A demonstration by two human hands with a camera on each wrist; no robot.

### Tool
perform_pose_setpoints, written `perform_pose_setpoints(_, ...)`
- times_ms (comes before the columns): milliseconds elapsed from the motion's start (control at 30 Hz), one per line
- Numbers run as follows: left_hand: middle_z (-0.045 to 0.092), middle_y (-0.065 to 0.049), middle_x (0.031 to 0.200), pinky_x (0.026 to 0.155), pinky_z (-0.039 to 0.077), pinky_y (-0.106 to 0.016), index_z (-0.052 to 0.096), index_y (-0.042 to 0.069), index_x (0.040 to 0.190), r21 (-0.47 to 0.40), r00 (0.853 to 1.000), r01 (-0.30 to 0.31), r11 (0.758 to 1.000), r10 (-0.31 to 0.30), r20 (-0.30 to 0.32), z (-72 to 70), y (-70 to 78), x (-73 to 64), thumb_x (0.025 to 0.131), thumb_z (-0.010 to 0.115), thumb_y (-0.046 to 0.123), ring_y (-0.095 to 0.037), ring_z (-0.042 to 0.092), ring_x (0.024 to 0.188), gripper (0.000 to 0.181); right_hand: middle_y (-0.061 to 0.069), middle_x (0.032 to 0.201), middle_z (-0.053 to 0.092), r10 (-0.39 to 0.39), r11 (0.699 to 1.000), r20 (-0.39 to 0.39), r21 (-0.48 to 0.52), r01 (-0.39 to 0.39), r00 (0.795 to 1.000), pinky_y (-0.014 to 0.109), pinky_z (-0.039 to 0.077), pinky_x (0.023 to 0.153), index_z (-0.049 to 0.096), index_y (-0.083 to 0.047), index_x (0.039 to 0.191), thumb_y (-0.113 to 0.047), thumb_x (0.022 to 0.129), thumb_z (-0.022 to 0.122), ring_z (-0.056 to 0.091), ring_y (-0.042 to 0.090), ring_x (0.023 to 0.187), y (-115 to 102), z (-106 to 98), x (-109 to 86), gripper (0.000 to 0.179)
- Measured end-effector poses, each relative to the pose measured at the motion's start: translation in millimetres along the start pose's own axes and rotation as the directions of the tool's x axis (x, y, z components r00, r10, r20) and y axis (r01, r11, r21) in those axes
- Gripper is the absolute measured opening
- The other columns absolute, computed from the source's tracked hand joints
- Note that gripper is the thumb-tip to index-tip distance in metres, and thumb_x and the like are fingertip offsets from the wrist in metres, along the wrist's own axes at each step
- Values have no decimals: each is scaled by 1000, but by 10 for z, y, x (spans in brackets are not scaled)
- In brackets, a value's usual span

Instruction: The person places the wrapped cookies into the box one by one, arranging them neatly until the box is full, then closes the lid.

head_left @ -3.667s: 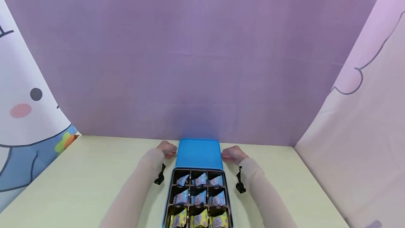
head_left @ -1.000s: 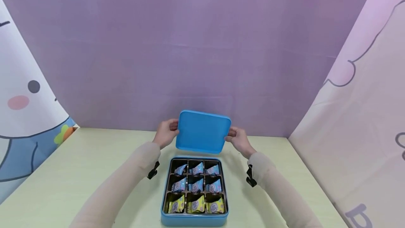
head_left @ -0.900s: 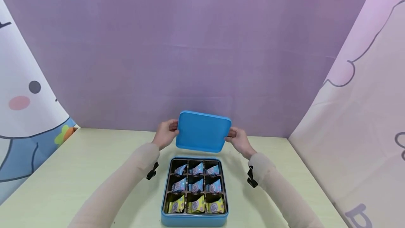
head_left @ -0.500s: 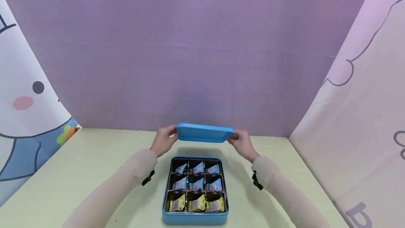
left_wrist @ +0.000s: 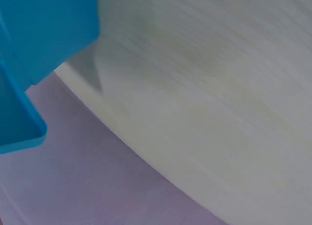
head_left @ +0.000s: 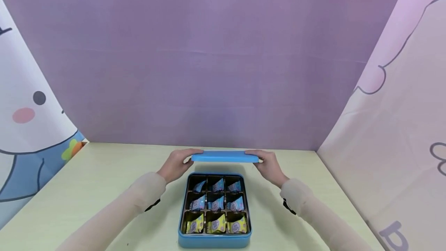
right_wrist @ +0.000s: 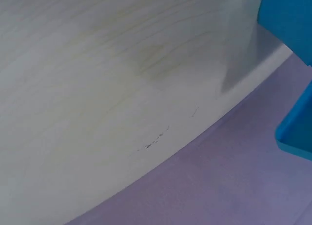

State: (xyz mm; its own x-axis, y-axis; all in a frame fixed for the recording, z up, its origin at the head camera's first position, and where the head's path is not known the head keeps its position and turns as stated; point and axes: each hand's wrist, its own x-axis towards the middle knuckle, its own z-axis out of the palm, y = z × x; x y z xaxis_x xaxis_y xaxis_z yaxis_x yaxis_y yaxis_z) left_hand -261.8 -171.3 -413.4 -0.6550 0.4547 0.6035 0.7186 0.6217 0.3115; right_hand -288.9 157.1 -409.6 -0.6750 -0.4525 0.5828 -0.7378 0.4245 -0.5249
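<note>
A blue rectangular lid [head_left: 224,157] is held up behind the box, seen nearly edge-on in the head view. My left hand [head_left: 177,164] grips its left end, fingers over the top and thumb below. At the other end my right hand [head_left: 271,167] grips it the same way. In front stands a blue box [head_left: 214,241] with a dark divided insert. Its compartments hold small wrapped sweets, blue wrappers [head_left: 216,203] in the two far rows and yellow wrappers [head_left: 216,224] in the near row. Both wrist views catch a corner of the lid [left_wrist: 22,132] and the box side [right_wrist: 287,20].
The pale wooden tabletop [head_left: 115,173] extends around the box. A purple cloth [head_left: 223,69] hangs at its back edge. Printed cartoon panels [head_left: 24,134] stand at the left and right sides.
Both hands have raised the lid from behind the box, then tipped it from facing the camera to nearly level and lowered it slightly. The box and its sweets keep their place on the table.
</note>
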Motion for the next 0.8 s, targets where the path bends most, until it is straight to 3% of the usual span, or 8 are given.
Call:
perform_pose_setpoints(67, 65, -6, 114, 81, 54, -33, 62, 11, 119, 20, 998, -68, 997, 68, 11, -21, 6, -29, 73, 67, -13, -20, 63, 101, 52, 14, 111, 65, -105, 994, 12, -33, 105, 994, 28, 54, 68, 67, -6, 111, 27, 69, 56, 62, 30, 103, 43, -4, -31, 55)
perform_pose_setpoints(167, 65, -8, 115, 82, 54, -32, 62, 8, 119, 50, 984, -176, 983, 175, 9, -70, 20, -49, 71, 68, -15, -21, 63, 103, 53, 15, 110, 66, -240, 966, 35, -89, 242, 970, 26, 54, 67, 67, -6, 111, 33, 61, 53, 62, 31, 102, 39, -34, -54, 65)
perform_pose_setpoints(300, 64, -8, 116, 83, 53, -31, 62, 6, 119, 95, 956, -291, 952, 292, 9, -127, 40, -79, 70, 68, -15, -22, 62, 104, 53, 11, 108, 67, -358, 913, 72, -179, 365, 931, 32, 54, 80, 67, -6, 111, 28, 60, 63, 64, 28, 100, 1, -80, -71, 62)
perform_pose_setpoints(367, 63, -9, 117, 83, 53, -31, 61, 5, 119, 108, 943, -332, 937, 332, 21, -147, 46, -105, 71, 69, -13, -23, 62, 104, 52, 10, 108, 67, -400, 888, 100, -204, 413, 911, 33, 53, 82, 66, -5, 111, 23, 62, 68, 64, 27, 100, -14, -98, -80, 56)
perform_pose_setpoints(433, 63, -9, 118, 84, 52, -30, 61, 5, 120, 123, 930, -366, 922, 365, 33, -166, 46, -132, 80, 65, -4, -22, 62, 105, 41, 10, 108, 67, -444, 861, 131, -211, 463, 886, 33, 53, 83, 66, -4, 111, 14, 70, 70, 64, 27, 100, -18, -111, -90, 45)
perform_pose_setpoints(533, 62, -8, 119, 84, 52, -28, 60, 6, 120, 151, 910, -413, 898, 411, 45, -186, 40, -160, 95, 47, 13, -21, 61, 105, 29, 11, 109, 67, -512, 816, 164, -212, 537, 843, 32, 52, 84, 65, -2, 112, -4, 88, 58, 64, 26, 99, -18, -124, -95, 25)
perform_pose_setpoints(633, 62, -8, 119, 83, 52, -25, 60, 6, 120, 188, 884, -466, 865, 465, 51, -206, 39, -167, 100, 28, 21, -20, 61, 105, 41, 12, 109, 66, -569, 772, 187, -215, 598, 801, 30, 52, 85, 65, -1, 112, -16, 97, 39, 64, 25, 99, -21, -137, -94, 34)
perform_pose_setpoints(800, 63, -6, 118, 81, 52, -24, 60, 6, 119, 264, 823, -563, 783, 558, 102, -256, 67, -178, 101, 22, 14, -17, 62, 104, 44, 12, 112, 65, -631, 683, 256, -263, 681, 732, 27, 51, 86, 64, -1, 114, -15, 99, 32, 63, 24, 102, -27, -161, -111, 38)
